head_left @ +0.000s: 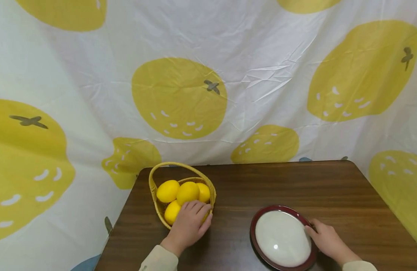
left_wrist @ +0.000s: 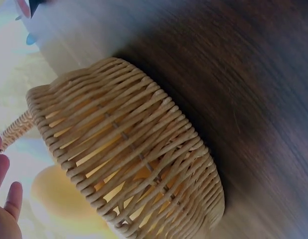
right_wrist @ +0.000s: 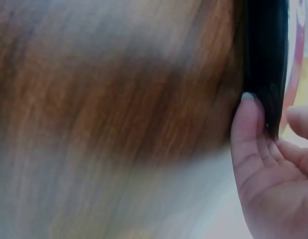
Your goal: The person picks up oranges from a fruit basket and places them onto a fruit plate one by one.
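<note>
A yellow wicker basket [head_left: 155, 206] with a tall handle stands on the left of the table, holding several lemons [head_left: 187, 192]. My left hand [head_left: 191, 222] reaches over its near right side, fingers loosely bent above the fruit and partly covering one lemon. The left wrist view shows the woven side of the basket [left_wrist: 129, 144], with the fingers [left_wrist: 13, 199] spread beyond its rim. Toward the front right is a round plate [head_left: 283, 237], white with a dark red rim. My right hand [head_left: 328, 241] grips its right edge, thumb over the rim and fingers along the dark underside [right_wrist: 266, 55].
The dark wooden table [head_left: 235, 188] runs back to a white cloth [head_left: 256, 90] printed with big yellow lemons, which also hangs along both sides. Table surface separates the basket from the plate.
</note>
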{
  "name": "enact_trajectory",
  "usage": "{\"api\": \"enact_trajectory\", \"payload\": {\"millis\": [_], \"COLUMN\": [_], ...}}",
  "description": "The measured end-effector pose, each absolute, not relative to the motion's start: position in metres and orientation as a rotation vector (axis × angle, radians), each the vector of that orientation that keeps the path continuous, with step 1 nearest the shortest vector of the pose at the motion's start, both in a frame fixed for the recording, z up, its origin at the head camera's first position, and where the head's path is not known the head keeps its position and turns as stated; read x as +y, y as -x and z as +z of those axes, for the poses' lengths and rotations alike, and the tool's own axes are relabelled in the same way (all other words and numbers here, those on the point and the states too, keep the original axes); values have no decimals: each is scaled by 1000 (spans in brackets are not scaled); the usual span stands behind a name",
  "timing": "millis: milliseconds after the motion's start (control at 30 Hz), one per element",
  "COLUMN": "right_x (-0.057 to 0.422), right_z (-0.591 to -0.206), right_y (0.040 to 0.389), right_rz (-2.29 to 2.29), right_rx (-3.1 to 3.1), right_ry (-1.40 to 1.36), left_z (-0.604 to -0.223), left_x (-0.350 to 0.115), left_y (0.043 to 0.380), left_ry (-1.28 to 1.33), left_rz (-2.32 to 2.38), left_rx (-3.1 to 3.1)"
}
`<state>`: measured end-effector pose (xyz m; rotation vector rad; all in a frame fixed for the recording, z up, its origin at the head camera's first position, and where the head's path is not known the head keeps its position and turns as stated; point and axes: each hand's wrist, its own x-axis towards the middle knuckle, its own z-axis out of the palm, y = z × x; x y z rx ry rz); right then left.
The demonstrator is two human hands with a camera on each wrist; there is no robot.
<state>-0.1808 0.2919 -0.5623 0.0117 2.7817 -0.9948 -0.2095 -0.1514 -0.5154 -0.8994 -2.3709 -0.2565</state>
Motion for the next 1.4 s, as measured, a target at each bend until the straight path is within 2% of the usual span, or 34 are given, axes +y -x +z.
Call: {"api": "enact_trajectory", "payload": {"millis": [867, 1400], "right_x": [297, 292], "right_z": [-561, -557], "right_y": [181, 182], "right_rz": [-1075, -1045], "right_rx": [2666, 2648], "right_ry": [-52, -58], "left_z": [-504, -491], "left_x": [-168, -179], "left_y": [217, 224], "left_ry": [839, 557], "left_rz": [-211, -163], "left_rx": [-2304, -2539]}}
